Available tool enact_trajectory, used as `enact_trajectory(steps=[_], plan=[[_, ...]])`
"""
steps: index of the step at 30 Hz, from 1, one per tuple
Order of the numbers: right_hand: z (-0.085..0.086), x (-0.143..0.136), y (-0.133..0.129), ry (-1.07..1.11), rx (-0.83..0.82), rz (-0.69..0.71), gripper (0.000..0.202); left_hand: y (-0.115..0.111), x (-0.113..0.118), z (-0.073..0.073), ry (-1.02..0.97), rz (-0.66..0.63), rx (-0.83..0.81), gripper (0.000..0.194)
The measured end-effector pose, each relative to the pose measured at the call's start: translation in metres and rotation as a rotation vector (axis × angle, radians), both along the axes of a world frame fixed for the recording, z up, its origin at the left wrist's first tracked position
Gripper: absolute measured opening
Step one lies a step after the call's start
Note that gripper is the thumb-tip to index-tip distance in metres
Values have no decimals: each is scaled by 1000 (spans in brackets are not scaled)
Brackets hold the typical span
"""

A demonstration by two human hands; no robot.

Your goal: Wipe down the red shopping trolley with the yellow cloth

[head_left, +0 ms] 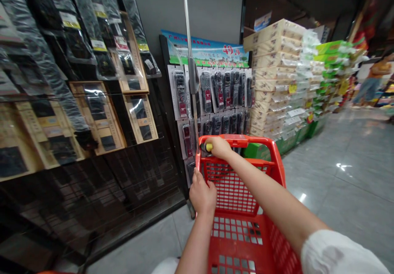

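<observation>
A red plastic shopping cart [261, 140] with lattice walls stands in front of me. My left hand [203, 194] curls its fingers over the cart's left rim, thumb apart, just below the foot of a thin metal pole [186, 15]. That pole rises steeply past the cart's corner and carries a dark grey sleeve [192, 74] partway up. With fingers closed, my right hand [219, 147] grips a yellow-and-black handle [209, 147] at the cart's far left corner, against the pole. What the handle belongs to is mostly hidden by the hand.
Packaged belts [74, 40] and boxed sets [141, 118] hang on a dark rack at left. Ahead, a pegboard display [215, 89] holds more belts under a blue sign [206, 48]. Stacked cartons [273, 77] line the right, beside grey tiled floor [347, 155]. A person [374, 77] stands far right.
</observation>
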State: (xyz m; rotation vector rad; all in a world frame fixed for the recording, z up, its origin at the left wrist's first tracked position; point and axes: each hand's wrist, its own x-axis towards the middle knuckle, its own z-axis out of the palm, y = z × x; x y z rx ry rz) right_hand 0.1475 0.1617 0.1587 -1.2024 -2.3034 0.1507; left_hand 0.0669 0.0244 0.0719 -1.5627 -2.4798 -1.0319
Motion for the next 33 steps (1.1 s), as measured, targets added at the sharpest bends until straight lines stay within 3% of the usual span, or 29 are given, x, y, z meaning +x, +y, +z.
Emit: enact_trajectory(steps=[3, 5, 7, 10, 15, 19, 22, 27, 31, 33], plan=[[18, 20, 3, -107, 190, -297, 33, 0, -1, 0, -9, -2, -4, 63], [18, 28, 9, -158, 184, -395, 31, 0, -1, 0, -9, -1, -14, 63], [13, 27, 18, -197, 143, -367, 29, 1, 0, 0, -5, 3, -18, 64], [3, 10, 31, -247, 134, -211, 30, 2, 1, -2, -2, 6, -3, 64], [-16, -23, 47, -254, 222, 7, 49, 4, -2, -6, -6, -1, 3, 66], [-30, -22, 46, -312, 310, 42, 49, 4, -6, -5, 15, 3, 8, 64], [-29, -13, 34, -405, 337, 4, 43, 4, -7, -4, 29, -4, 7, 63], [-18, 27, 13, -440, 303, -77, 33, 4, -6, -2, 46, -23, 8, 62], [-22, 97, 5, -332, 310, -18, 39, 5, -5, -1, 47, -22, 9, 61], [-26, 129, 4, -256, 289, -63, 49, 4, -3, 1, 43, -18, 4, 61]])
